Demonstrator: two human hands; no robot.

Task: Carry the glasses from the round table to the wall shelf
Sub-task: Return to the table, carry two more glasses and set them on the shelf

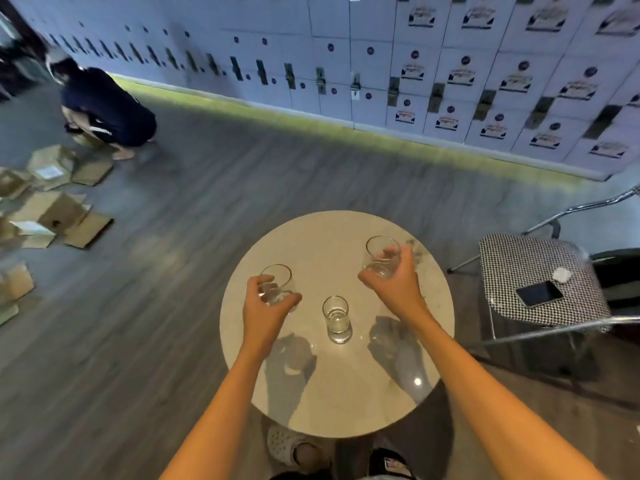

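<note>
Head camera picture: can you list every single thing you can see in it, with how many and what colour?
glasses: 3, clear; one in left hand, one in right hand, one standing mid-table
round table: 1, pale marble, centre
chair: 1, black-white check seat, right
phone: 1, black, on chair
cardboard boxes: several, brown, floor left
lockers: many, white, back wall
crouching person: 1, dark clothes, far left
left hand, right hand: each gripping a glass
</note>
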